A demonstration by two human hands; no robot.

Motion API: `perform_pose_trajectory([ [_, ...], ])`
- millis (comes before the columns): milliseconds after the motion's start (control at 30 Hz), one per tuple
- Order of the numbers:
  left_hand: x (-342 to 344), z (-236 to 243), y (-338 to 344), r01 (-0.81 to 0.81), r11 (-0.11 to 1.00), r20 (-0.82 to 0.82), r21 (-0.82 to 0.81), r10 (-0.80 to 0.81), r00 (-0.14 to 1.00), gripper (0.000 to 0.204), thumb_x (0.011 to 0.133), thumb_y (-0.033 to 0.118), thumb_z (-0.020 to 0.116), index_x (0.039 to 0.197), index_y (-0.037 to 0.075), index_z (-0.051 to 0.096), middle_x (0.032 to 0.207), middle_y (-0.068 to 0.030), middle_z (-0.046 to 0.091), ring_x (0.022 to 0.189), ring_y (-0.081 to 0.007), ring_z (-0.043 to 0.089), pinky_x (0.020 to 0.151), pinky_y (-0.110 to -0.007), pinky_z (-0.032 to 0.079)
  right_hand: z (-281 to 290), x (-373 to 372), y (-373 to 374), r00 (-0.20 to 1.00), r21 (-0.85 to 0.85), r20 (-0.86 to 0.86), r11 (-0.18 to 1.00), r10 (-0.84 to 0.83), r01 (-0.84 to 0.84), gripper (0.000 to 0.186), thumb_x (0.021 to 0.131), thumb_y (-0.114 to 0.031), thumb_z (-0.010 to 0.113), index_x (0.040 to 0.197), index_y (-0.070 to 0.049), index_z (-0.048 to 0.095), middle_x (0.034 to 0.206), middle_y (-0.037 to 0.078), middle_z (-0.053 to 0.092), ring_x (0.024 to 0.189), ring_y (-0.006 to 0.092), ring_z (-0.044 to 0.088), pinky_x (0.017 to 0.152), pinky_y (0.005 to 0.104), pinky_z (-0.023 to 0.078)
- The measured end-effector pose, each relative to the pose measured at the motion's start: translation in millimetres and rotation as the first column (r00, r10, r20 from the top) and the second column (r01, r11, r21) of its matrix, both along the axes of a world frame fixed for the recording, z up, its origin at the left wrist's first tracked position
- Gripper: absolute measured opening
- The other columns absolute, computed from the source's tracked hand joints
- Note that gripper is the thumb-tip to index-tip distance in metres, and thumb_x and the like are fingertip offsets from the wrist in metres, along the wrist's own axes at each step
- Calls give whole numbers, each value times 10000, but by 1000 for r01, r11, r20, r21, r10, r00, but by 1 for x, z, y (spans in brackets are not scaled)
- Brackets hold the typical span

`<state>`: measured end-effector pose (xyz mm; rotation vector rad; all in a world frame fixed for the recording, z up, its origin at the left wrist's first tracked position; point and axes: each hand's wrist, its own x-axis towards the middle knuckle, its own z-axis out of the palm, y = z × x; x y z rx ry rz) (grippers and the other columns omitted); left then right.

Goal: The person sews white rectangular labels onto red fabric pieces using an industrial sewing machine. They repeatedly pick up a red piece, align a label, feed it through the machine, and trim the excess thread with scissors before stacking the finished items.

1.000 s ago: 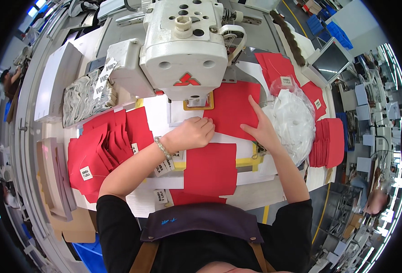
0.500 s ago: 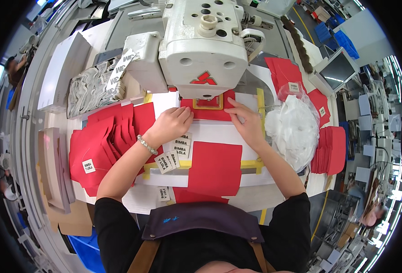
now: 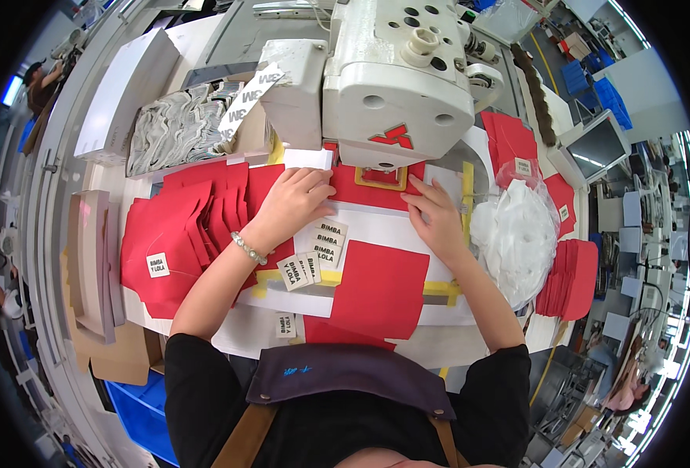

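A red fabric piece (image 3: pixel 346 189) lies under the head of a white sewing machine (image 3: pixel 399 86), with a yellow-edged rectangular frame (image 3: pixel 381 179) over its middle. At the piece's left end is my left hand (image 3: pixel 296 201), its fingers bent and pressed together on the edge. My right hand (image 3: pixel 436 214) has its fingers apart, with fingertips touching the right end. Nearer to me, another red piece (image 3: pixel 380 288) lies flat on the white work surface. Beside it are several cream printed labels (image 3: pixel 325 243). The underside of my left fingers is hidden.
At left, stacked red pieces (image 3: pixel 177 249) lie below a box of crumpled strips (image 3: pixel 185 129). On the right are a bag of white material (image 3: pixel 514 242) and more red pieces (image 3: pixel 567 281). A small screen (image 3: pixel 594 140) stands farther back; a blue bin (image 3: pixel 142 421) is low at left.
The whole view has shifted, so the machine and table appear farther right. Both hands stay at the ends of the red piece; my right fingers look slightly more bent.
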<state>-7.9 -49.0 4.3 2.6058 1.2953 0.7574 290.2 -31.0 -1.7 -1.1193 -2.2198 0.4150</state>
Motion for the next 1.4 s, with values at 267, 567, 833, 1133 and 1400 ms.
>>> perform_pose_trajectory([
  [267,-2,-5,-3,-29,1000,-16,-7,28,999,254,744,220,772,951,99,688,1128,-35,630,1051,-202,575,923,-389,416,-2,0,2,1000,-6,-2,1000,19,-19,190,812,-7,674,998,-41,700,1215,145,646,928,304,651,1086,467,412],
  [567,-1,-5,-6,-25,999,-3,37,26,1000,158,774,206,759,875,105,690,1058,-8,650,995,-171,583,899,-390,404,-3,2,2,1000,18,17,1000,21,-21,197,809,-13,684,1001,-53,703,1220,137,645,905,289,651,1066,481,413],
  [833,-1,-7,-7,-20,998,-21,67,22,1000,123,782,193,750,852,114,688,1016,8,658,966,-156,585,879,-374,404,1,2,-1,999,10,41,1000,-7,6,189,804,-52,702,989,-86,713,1222,101,655,909,214,654,1034,475,382],
  [1133,0,-5,-6,5,995,-101,100,5,995,94,828,205,684,837,122,640,1117,8,665,1056,-134,583,933,-404,398,11,11,-19,947,319,308,948,-89,-15,202,758,-177,738,952,-137,702,1111,-40,686,939,131,599,790,404,298],
  [1400,-1,-4,-7,23,995,-197,96,-4,980,90,845,181,643,900,119,608,1229,-7,652,1160,-151,563,995,-454,385,6,14,-27,945,305,310,952,-106,7,220,762,-182,731,976,-136,709,1098,-39,696,943,128,596,810,388,285],
])
